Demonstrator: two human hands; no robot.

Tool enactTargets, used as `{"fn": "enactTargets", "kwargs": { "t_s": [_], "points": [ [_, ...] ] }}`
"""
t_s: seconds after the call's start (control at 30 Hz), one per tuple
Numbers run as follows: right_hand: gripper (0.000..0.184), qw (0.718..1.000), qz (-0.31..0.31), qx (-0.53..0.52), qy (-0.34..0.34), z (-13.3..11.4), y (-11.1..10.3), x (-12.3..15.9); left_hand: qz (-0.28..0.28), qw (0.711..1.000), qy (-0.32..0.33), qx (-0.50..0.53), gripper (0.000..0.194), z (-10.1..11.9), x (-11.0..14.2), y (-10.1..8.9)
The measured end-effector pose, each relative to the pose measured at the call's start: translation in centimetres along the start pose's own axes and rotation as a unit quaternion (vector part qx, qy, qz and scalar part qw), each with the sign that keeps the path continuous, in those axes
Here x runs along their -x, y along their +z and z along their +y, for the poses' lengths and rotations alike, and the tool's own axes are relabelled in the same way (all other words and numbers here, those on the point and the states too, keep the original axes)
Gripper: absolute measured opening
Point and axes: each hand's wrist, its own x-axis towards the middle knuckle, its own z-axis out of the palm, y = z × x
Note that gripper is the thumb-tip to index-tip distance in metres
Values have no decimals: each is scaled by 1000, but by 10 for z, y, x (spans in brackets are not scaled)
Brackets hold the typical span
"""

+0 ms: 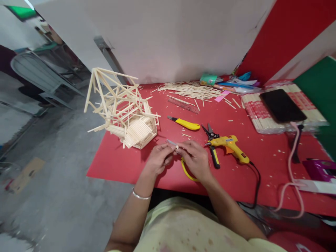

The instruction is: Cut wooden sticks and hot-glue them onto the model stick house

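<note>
Both hands meet above the red table (115,164) near its front edge. My left hand (158,159) is closed in a pinch on a small piece of wooden stick (177,147). My right hand (195,158) is closed round a yellow-handled cutter whose blade (171,142) points left across the stick; its yellow handle (186,170) curves out below the palm. A model house of wooden sticks (124,112) stands just left of the hands.
A yellow utility knife (185,123), black pliers (212,143) and a yellow glue gun (229,146) with its black cord lie right of the hands. Loose sticks (191,91) are piled at the back. A phone (282,105) rests on packed sticks at right.
</note>
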Motion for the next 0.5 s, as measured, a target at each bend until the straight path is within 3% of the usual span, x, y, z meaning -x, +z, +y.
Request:
{"fn": "enactTargets", "kwargs": {
  "t_s": [0.33,0.5],
  "points": [
    [26,997,-45,-60,6,9,5,2,23,999,31,-5,22,-3,-3,-3],
    [28,999,-22,-32,-11,14,5,5,28,999,25,-1,24,-4,-6,0]
  ]
}}
